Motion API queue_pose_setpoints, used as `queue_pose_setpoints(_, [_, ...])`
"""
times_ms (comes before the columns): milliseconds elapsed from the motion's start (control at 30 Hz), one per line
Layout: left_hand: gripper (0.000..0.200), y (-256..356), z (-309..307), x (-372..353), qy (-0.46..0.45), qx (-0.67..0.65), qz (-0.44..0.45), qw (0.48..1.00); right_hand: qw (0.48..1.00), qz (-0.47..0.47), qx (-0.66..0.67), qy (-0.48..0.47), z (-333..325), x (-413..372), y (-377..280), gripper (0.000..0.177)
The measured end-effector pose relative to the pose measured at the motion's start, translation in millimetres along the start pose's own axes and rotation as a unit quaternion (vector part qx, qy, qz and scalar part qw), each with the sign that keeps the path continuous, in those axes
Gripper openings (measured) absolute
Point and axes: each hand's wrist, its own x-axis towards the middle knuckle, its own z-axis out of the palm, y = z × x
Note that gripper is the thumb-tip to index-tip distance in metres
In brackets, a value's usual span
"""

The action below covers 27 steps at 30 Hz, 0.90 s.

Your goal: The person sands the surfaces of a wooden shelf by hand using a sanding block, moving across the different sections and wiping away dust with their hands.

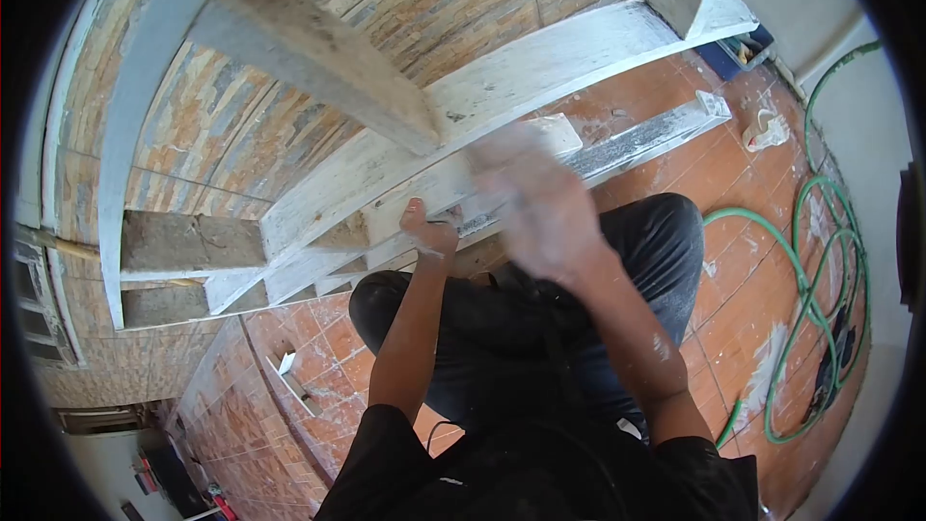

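A long white-painted board [637, 143] with dark scuffed patches runs slantwise in front of my knees. My left hand [431, 232] is at its left end, thumb raised and the other fingers curled round the edge, partly hidden. Over the board's middle, my right hand [542, 205] is smeared by motion and coated in white dust; whether it holds anything is not clear. Just behind it shows the pale end of another white piece [559, 132]. A white wooden shelf frame [569, 53] with upright dividers stands right beyond both hands.
Stone-patterned wall tiles [463, 0] lie behind the frame. At right, a green hose [810, 280] is coiled on the orange floor tiles [733, 260], near a crumpled whitish cloth or paper [765, 131]. A blue container [723, 58] sits at the back right. A white strip [292, 384] lies at left.
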Motion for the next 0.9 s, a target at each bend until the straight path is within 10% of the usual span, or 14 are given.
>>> queue_pose_setpoints(100, [0.062,16,21,-4,0.213,-0.306,-0.108,0.922,0.999,-0.001,-0.006,-0.037,-5,8,-14,0.021])
queue_pose_setpoints(300, [0.058,-4,-8,4,0.044,0.107,0.012,0.993,0.993,0.117,-0.026,0.012,-30,-10,36,0.027])
queue_pose_setpoints(567, [0.053,3,6,2,0.076,-0.026,-0.011,0.997,1.0,-0.02,0.019,-0.014,-22,-4,31,0.028])
queue_pose_setpoints(700, [0.054,7,12,6,0.051,-0.004,0.002,0.999,0.989,0.146,-0.023,0.019,-35,-10,43,0.014])
queue_pose_setpoints(767, [0.053,8,11,3,0.033,-0.032,0.018,0.999,0.998,-0.01,0.059,-0.011,-19,3,27,0.021])
queue_pose_setpoints(900, [0.053,10,7,1,0.047,-0.06,0.015,0.997,0.997,-0.023,0.008,-0.067,-21,12,19,0.031])
